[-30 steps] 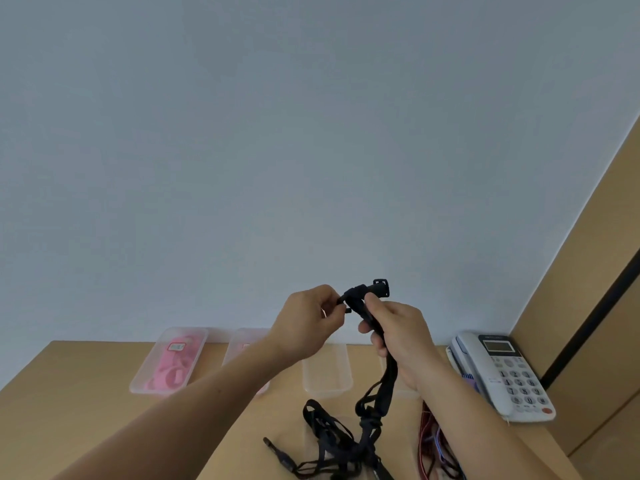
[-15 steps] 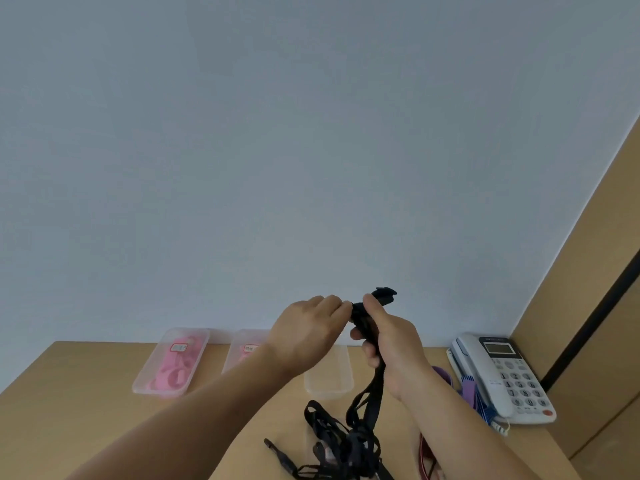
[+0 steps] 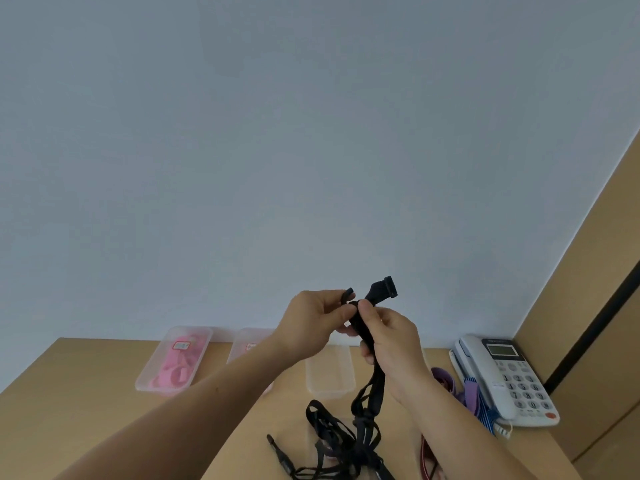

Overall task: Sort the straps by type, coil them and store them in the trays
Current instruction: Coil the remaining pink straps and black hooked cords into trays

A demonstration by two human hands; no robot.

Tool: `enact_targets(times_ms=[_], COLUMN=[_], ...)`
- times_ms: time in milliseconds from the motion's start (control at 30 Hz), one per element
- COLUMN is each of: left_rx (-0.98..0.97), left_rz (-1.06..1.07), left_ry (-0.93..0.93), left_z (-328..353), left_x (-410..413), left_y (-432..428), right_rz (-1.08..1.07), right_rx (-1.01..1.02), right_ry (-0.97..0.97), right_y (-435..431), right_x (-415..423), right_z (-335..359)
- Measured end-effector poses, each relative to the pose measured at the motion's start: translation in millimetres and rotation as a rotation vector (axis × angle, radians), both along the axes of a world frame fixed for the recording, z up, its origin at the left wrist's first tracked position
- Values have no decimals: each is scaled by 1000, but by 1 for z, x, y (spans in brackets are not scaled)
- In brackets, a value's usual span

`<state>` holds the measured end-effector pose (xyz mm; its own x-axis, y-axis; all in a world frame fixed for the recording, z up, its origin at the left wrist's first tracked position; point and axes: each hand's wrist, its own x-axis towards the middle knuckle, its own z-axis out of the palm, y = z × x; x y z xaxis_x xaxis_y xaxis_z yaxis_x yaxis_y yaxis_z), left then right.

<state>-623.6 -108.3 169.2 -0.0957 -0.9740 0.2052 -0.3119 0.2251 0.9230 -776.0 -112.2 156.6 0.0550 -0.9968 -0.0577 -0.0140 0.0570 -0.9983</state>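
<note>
The left hand (image 3: 311, 323) and right hand (image 3: 394, 348) both pinched a black strap (image 3: 376, 382), coiling barely begun. Far left of the phone (image 3: 502, 375), a tray (image 3: 145, 386) held pink straps (image 3: 173, 372); a nearer tray (image 3: 329, 375) held nothing.

Black strap (image 3: 376, 382) — pink straps (image 3: 173, 370); purple strap (image 3: 445, 377), blue-striped strap (image 3: 486, 415) — white phone (image 3: 502, 375), tan table (image 3: 86, 393).

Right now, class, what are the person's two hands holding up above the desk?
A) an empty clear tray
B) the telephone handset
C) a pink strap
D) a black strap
D: the left hand and the right hand both pinch the black strap near its upper end, while the rest of it hangs down in a tangle.
</note>
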Motion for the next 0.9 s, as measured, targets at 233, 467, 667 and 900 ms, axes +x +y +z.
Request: enact_targets(times_ms=[233, 467, 667, 900], left_rx=[-686, -1142, -371, 242], left_rz=[196, 217, 44, -318], left_ry=[-684, -931, -355, 46], left_z=[-11, -26, -23, 5], left_x=[7, 12, 9, 17], left_y=[2, -9, -3, -6], right_rz=[96, 99, 58, 151], right_rx=[246, 340, 239, 116], right_ry=[-123, -512, -548, -361], right_y=[-2, -4, -12, -11], right_x=[-8, -4, -13, -17], right_z=[2, 9, 5, -4])
